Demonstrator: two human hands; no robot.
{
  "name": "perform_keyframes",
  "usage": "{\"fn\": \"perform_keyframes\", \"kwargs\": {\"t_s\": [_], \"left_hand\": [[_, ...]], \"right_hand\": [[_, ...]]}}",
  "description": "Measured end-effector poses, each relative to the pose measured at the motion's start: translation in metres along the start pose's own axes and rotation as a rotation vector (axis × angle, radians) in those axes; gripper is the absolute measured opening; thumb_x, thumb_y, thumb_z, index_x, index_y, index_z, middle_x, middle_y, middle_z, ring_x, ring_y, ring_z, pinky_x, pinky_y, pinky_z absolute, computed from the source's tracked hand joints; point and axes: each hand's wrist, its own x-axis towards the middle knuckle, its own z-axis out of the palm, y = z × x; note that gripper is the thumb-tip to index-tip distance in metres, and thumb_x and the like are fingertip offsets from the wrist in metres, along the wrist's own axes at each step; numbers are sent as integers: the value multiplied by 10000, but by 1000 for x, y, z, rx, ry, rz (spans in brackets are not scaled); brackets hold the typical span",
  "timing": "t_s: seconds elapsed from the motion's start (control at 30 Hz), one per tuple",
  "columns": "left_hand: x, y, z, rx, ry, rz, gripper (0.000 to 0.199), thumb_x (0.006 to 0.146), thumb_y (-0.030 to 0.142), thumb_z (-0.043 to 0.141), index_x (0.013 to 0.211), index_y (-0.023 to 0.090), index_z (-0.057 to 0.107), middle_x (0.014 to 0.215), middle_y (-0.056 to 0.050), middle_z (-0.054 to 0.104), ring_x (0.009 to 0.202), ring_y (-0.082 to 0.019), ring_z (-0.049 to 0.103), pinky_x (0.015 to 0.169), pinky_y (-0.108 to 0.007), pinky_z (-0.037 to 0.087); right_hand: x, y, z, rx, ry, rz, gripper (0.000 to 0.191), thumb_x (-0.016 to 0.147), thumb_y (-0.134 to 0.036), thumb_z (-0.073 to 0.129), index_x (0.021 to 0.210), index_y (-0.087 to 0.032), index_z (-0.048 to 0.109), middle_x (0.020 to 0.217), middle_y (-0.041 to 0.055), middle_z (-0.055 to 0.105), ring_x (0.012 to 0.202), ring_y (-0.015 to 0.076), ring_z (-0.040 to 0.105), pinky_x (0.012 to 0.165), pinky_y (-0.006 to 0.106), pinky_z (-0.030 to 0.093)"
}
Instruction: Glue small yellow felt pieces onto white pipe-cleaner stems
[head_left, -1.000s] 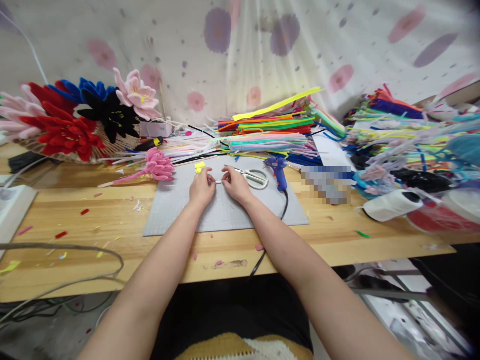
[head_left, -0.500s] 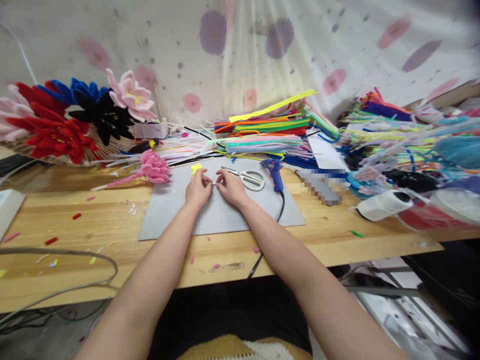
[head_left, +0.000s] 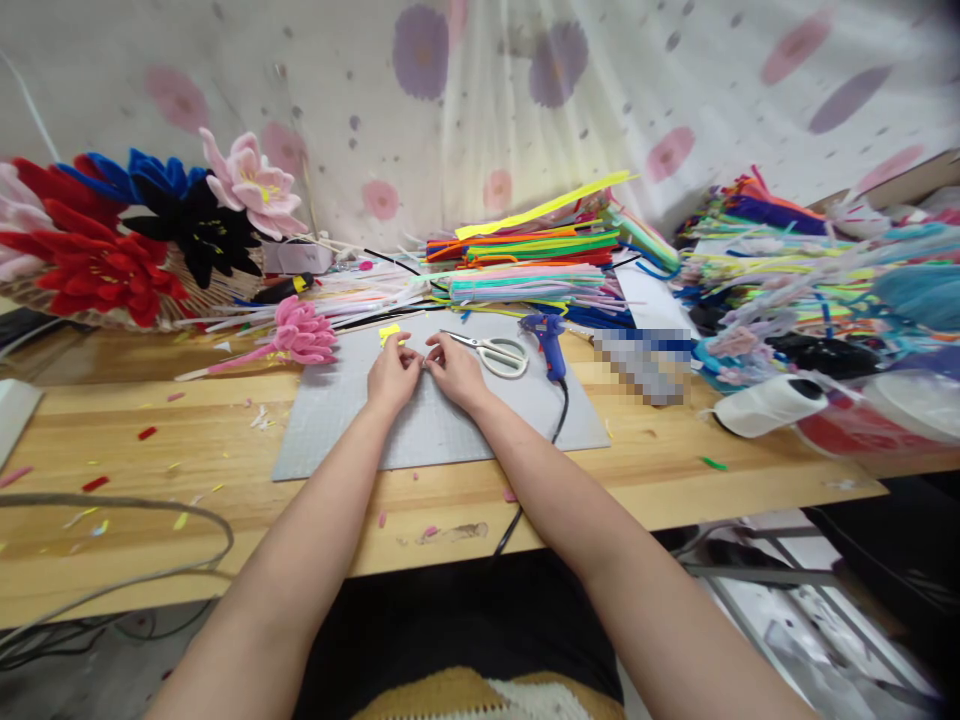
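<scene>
My left hand (head_left: 394, 378) and my right hand (head_left: 455, 372) meet over the grey mat (head_left: 442, 430), fingertips pinched close together. Between them is something small and pale that I cannot make out. Just behind my left fingers lies a bright yellow piece (head_left: 389, 333). Scissors with pale handles (head_left: 502, 357) rest right beside my right hand, blades pointing left. Farther right, a blue glue gun (head_left: 550, 346) lies on the mat, its black cord running toward the front edge.
A pink flower (head_left: 303, 333) lies left of the mat. Red, black, blue and pink flowers (head_left: 112, 265) stand at the far left. Bundled coloured stems (head_left: 532, 288) line the back. A white bottle (head_left: 770, 408) lies at right; a grey cable (head_left: 150, 499) loops at left.
The view has shifted slightly. My fingertips have drawn a little closer together around the small item; the tools on the mat lie as before.
</scene>
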Motion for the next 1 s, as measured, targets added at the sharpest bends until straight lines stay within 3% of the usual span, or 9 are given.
{"fn": "perform_keyframes", "kwargs": {"t_s": [0.13, 0.33, 0.47, 0.6, 0.67, 0.73, 0.83, 1.0], "left_hand": [[-1, 1, -2, 17, -16, 29, 484, 682, 224, 604, 1139, 222, 444, 843, 1, 668, 742, -145, 582, 702, -275, 418], [-2, 2, -2, 115, -37, 23, 444, 682, 153, 577, 1108, 229, 477, 821, 8, 666, 730, -152, 577, 700, -289, 412], [-1, 2, -1, 150, 35, 22, 447, 683, 146, 577, 1115, 220, 491, 833, -11, 659, 797, -181, 564, 746, -323, 419], [-3, 4, -4, 175, 195, 132, 368, 677, 172, 600, 1042, 210, 574, 984, -64, 636, 932, -216, 531, 850, -366, 404], [-4, 6, -5, 124, 258, 186, 243, 718, 212, 573, 955, 196, 627, 986, -76, 630, 927, -208, 533, 859, -359, 406], [-6, 7, -3, 10, 244, 190, 198, 760, 268, 537, 893, 188, 659, 946, -73, 641, 861, -186, 550, 786, -327, 438], [-8, 8, 3, -226, 132, 103, 224, 749, 320, 557, 865, 174, 681, 893, -61, 671, 753, -152, 573, 683, -281, 456], [-9, 8, 10, -460, 98, -29, 189, 672, 311, 635, 782, 167, 689, 787, -34, 688, 726, -143, 599, 731, -274, 465]], "right_hand": [[1, 3, 0, 60, 40, 27, 271, 727, -135, 495, 984, -221, 497, 799, -9, 630, 780, 154, 553, 735, 294, 412], [8, 13, 0, 415, 115, 183, 243, 673, -194, 555, 904, -210, 482, 724, -31, 599, 669, 119, 541, 730, 285, 418], [10, 16, -5, 709, 186, 286, 291, 616, -251, 616, 864, -204, 471, 696, -39, 576, 640, 103, 522, 672, 260, 411], [7, 11, -9, 890, 165, 397, 388, 539, -293, 675, 857, -206, 471, 677, -49, 572, 554, 78, 470, 532, 216, 359], [5, 5, -10, 938, 152, 426, 438, 501, -311, 705, 855, -206, 470, 687, -48, 580, 555, 74, 475, 509, 206, 349], [4, -1, -11, 977, 127, 444, 479, 475, -331, 729, 856, -205, 468, 701, -44, 592, 571, 74, 495, 509, 201, 356], [2, -8, -11, 999, 77, 451, 489, 467, -342, 745, 841, -201, 463, 691, -44, 605, 558, 68, 499, 501, 192, 356], [0, -9, -8, 958, 40, 442, 405, 518, -298, 710, 800, -203, 435, 634, -61, 592, 536, 64, 496, 487, 182, 348]]}}
